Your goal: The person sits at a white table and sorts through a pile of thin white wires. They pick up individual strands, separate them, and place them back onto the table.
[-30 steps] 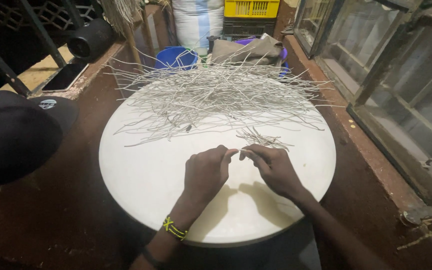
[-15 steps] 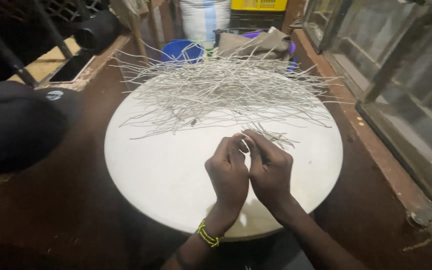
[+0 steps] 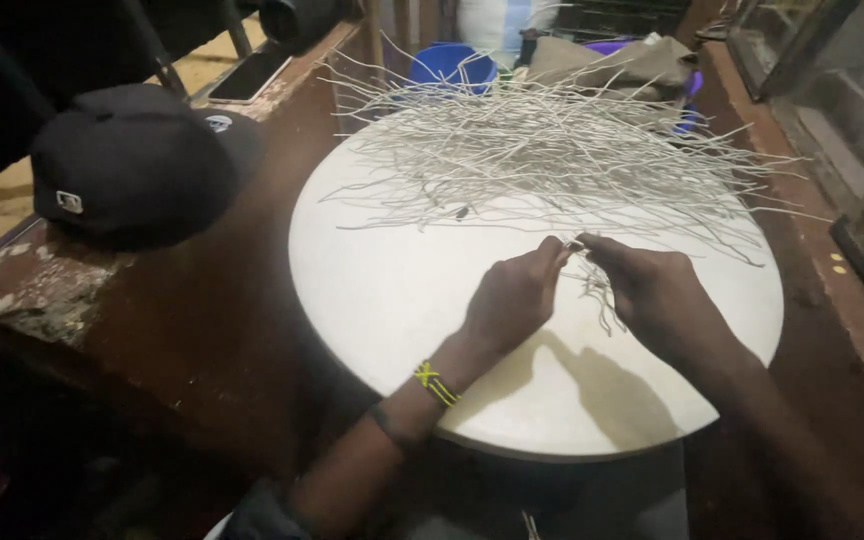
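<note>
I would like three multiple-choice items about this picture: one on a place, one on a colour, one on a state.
1. Where does the dark cap lie?
A) left of the round board
B) on the board
C) right of it

2. What colour is the wristband on the left hand?
A) red
B) yellow
C) white

3. What are both hands doing?
A) resting flat
B) pinching thin pale strands
C) holding the cap

Answers: 1 A, cap sits on the brown surface at left. 2 B, band looks yellow. 3 B, left and right hand meet fingertips on strands.

Scene dimly lit overall; white round tabletop (image 3: 382, 290) brightly lit from above. Soft shadows cast toward viewer beneath both hands. Corners lost in darkness. Slight blur, wide-angle bending seen at edges.
</note>
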